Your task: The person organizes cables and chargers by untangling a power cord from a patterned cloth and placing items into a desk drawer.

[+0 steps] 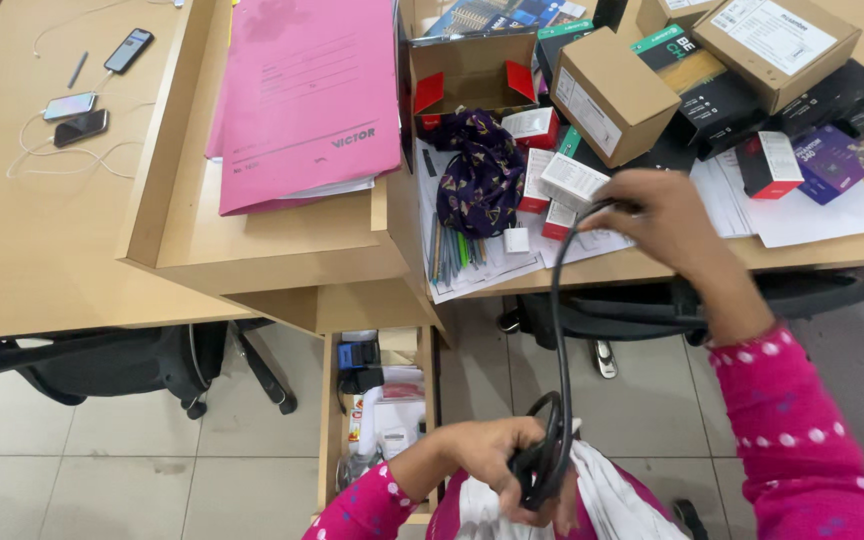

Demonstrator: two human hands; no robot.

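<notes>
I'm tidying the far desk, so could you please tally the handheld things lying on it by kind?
Phones: 3, a dark one with a lit screen, a pale one and a black one.
Pens: 1, grey.
White cables: hard to count; they tangle.
Total counted: 4.

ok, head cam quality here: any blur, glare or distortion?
Head view: even indoor light, soft shadows under the desk; wide-angle lens bows its edges; the right hand on the black cable is slightly motion-blurred; faint sheen on the floor tiles, no harsh glare.
</notes>
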